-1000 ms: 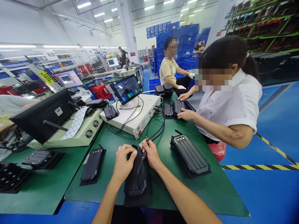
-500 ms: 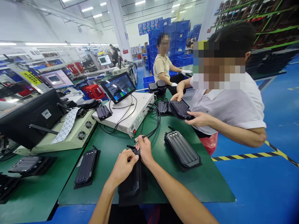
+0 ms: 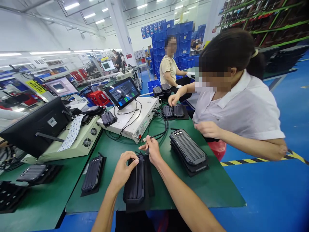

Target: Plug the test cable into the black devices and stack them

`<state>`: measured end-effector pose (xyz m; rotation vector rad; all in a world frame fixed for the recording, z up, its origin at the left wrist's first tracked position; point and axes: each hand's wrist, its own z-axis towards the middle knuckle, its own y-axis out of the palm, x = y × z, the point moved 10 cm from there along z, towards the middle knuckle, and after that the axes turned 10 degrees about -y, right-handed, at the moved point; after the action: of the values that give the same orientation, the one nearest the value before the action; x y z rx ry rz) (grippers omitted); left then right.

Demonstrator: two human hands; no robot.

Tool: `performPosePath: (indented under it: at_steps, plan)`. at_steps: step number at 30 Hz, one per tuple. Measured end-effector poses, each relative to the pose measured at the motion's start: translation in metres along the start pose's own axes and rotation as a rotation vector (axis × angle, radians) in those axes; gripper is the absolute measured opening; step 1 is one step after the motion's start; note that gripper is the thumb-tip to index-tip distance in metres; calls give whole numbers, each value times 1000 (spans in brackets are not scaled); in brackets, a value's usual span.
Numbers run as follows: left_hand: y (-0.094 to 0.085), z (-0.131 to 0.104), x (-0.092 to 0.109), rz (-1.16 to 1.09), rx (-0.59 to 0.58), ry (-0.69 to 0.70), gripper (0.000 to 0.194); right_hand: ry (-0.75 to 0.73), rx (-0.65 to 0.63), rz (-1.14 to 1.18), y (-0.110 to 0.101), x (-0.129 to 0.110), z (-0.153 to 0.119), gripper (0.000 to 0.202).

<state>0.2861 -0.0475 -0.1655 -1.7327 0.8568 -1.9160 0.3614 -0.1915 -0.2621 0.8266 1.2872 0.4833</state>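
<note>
Two hands: left hand [image 3: 123,169] grips power bank [image 3: 135,183]; right hand [image 3: 152,151] pinches cable plug [image 3: 145,139].

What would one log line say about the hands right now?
left hand: grip on black ribbed device | right hand: pinching cable plug | surface: green mat

There is a single view, from a camera worn on the person's head, looking forward and down over the green counter [image 3: 188,190] from its near edge. It sits close above the person's own hands, the left hand [image 3: 123,170] and the right hand [image 3: 152,151], which reach in from the bottom of the frame, while a co-worker in a white shirt [image 3: 243,109] sits near on the right. Beyond them the view runs far down the hall to a white pillar [image 3: 119,29] and stacked blue crates [image 3: 187,38], where the wide lens seems to bend the edges, and small things at that range are hard to tell.
</note>
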Motion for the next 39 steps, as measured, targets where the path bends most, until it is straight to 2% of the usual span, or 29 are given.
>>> performPosePath:
  at_steps: [5, 8, 12, 14, 17, 19, 21, 26, 28, 31, 34, 39]
  plan:
    - [18, 15, -21, -180, -97, -24, 24, 79, -31, 53, 6, 18, -17, 63]
    - [18, 18, -32, -239, -50, -43, 29, 55, -42, 39, 5, 17, -16, 62]
    - [17, 27, -48, -286, 0, -140, 84, 37, -49, 23, 6, 14, -16, 59]
    - [20, 33, -51, -271, -17, -175, 90, 36, -58, 18, 7, 12, -17, 58]
    - [19, 35, -53, -210, 7, -199, 86, 21, -48, 19, 8, 10, -20, 56]
    - [13, 25, -57, -112, 80, -233, 83, -7, -4, 31, 6, 9, -23, 56]
    - [7, 4, -59, 8, 152, -265, 75, -37, 51, 48, 2, 9, -25, 57]
    - [10, -54, -52, 193, 136, -297, 53, -96, 130, 83, -1, 12, -29, 56]
    - [7, -66, -46, 315, 171, -327, 53, -106, 144, 86, -2, 12, -30, 55]
    - [7, -68, -39, 405, 184, -332, 52, -105, 173, 78, -3, 10, -31, 56]
    - [8, -66, -40, 317, 213, -309, 48, -104, 192, 79, -2, 5, -32, 57]
    - [14, -71, -49, -35, 244, -315, 58, -143, 141, 112, 9, -11, -29, 56]
